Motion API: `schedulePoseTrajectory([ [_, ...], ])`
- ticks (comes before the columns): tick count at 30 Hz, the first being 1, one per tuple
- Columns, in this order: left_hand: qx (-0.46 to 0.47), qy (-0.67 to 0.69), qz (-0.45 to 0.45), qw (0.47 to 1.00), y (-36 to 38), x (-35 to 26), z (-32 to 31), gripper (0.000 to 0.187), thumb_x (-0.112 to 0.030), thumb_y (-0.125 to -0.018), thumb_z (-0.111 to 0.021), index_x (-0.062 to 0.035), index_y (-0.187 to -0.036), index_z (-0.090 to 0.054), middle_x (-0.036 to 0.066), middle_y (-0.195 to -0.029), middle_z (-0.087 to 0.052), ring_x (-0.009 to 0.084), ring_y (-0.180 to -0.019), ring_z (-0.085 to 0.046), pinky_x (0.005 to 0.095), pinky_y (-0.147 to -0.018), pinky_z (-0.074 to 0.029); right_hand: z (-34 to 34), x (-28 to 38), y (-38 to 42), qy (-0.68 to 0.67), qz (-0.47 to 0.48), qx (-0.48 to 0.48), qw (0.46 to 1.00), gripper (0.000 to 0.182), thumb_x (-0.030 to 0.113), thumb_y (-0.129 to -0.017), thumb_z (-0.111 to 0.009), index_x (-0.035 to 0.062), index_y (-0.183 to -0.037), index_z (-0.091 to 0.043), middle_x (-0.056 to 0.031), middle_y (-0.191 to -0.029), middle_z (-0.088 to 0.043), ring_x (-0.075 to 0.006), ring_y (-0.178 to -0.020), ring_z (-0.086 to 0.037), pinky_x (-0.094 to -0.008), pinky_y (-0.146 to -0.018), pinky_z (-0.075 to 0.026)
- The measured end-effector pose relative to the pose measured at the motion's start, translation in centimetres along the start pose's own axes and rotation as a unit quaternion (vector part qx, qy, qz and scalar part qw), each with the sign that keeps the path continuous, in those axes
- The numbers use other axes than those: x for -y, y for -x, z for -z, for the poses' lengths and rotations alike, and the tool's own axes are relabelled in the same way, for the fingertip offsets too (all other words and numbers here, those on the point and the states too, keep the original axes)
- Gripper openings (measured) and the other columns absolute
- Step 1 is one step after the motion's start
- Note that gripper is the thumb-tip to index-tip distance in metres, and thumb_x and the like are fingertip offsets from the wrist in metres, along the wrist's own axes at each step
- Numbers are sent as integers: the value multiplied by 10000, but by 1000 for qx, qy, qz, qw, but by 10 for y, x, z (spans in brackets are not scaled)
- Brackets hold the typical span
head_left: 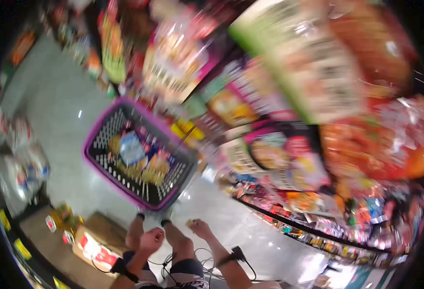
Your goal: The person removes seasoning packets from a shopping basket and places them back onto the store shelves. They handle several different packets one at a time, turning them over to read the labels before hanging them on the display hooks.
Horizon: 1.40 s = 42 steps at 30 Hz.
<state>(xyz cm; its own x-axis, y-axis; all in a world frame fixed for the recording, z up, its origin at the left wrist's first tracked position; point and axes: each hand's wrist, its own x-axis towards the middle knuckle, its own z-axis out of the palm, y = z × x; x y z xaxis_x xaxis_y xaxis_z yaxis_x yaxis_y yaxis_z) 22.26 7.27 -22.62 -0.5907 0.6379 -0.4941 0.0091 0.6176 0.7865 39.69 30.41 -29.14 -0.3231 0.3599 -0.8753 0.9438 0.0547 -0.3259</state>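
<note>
My left hand (153, 239) is a loose fist low in the view, with nothing seen in it, below the near rim of a purple-and-grey basket (90, 131). To its right my right hand (200, 228) has its fingers closed, with a small yellowish thing (190, 223) at the fingertips, too blurred to name. Neither hand touches the basket. Inside the basket lie a light-blue pack (132, 149) and several yellowish packs (155, 169). Dark bands with cables circle both wrists.
Shelves of bright packages, among them a large green-edged pack (313, 62), fill the upper right. A cardboard box (98, 246) and yellow bottles (64, 219) stand at lower left. Clear plastic-wrapped goods (22, 168) are on the left. Grey floor (60, 96) shows beside the basket.
</note>
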Motion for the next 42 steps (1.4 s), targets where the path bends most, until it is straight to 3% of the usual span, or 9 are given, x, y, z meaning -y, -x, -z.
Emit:
schedulePoseTrajectory([
  [6,56,1,-266,962,-26,-179,38,470,-285,-850,-723,-52,-1227,-568,163,-1072,-667,333,-883,-676,409,-770,-544,99,93,162,54,233,-99,966,378,278,-937,-616,78,-1257,-627,-182,-1223,-634,-303,-1134,-619,-385,-951,-493],
  [8,181,-51,-243,951,-35,-221,51,599,-325,-850,-741,-35,-1314,-498,185,-1205,-624,341,-972,-665,400,-829,-533,117,124,211,-15,338,-147,930,328,179,-966,-590,42,-1262,-618,-158,-1225,-638,-272,-1125,-620,-365,-958,-484],
  [10,231,-32,-352,906,-42,-263,51,577,-332,-869,-730,-45,-1318,-509,189,-1188,-643,343,-1024,-660,391,-866,-525,141,164,278,-131,357,-185,906,320,120,-922,-641,12,-1223,-638,-151,-1181,-664,-271,-1074,-640,-361,-937,-493],
  [12,297,-9,-309,904,-12,-344,78,495,-327,-898,-703,-38,-1274,-561,189,-1170,-660,326,-1075,-654,377,-901,-511,173,183,333,23,437,-305,846,349,73,-874,-666,67,-1223,-660,-153,-1175,-672,-276,-1055,-649,-364,-911,-508],
  [19,298,-10,-462,835,41,-484,72,303,-232,-945,-656,-20,-1161,-660,143,-1012,-706,233,-934,-686,334,-820,-528,238,163,457,-86,435,-373,815,338,106,-887,-678,77,-1222,-649,-118,-1120,-680,-241,-1003,-667,-346,-867,-530],
  [22,320,0,-359,876,66,-542,72,270,-187,-929,-674,-21,-1141,-671,98,-950,-709,148,-819,-680,305,-741,-535,273,148,476,-133,400,-391,818,329,137,-877,-698,57,-1194,-653,-106,-1102,-683,-214,-990,-662,-340,-875,-519],
  [29,280,87,-485,824,55,-621,12,274,-140,-888,-723,-39,-1136,-670,24,-900,-673,67,-734,-602,231,-650,-492,354,123,519,-159,477,-473,723,310,149,-878,-709,5,-1144,-641,-79,-1062,-688,-172,-1018,-646,-321,-882,-499],
  [36,287,144,-446,835,65,-683,-26,228,-93,-936,-669,-33,-1153,-635,-1,-846,-626,62,-743,-583,230,-679,-503,443,79,480,-468,524,-491,515,399,21,-906,-609,27,-1300,-543,-82,-1193,-641,-154,-1074,-611,-306,-912,-496],
  [42,272,158,-405,859,62,-708,-57,245,-100,-940,-670,-22,-1167,-626,19,-941,-662,72,-794,-606,229,-702,-508,463,69,532,-424,592,-462,506,303,5,-930,-586,-3,-1233,-590,-82,-1226,-628,-159,-1136,-591,-318,-970,-480],
])
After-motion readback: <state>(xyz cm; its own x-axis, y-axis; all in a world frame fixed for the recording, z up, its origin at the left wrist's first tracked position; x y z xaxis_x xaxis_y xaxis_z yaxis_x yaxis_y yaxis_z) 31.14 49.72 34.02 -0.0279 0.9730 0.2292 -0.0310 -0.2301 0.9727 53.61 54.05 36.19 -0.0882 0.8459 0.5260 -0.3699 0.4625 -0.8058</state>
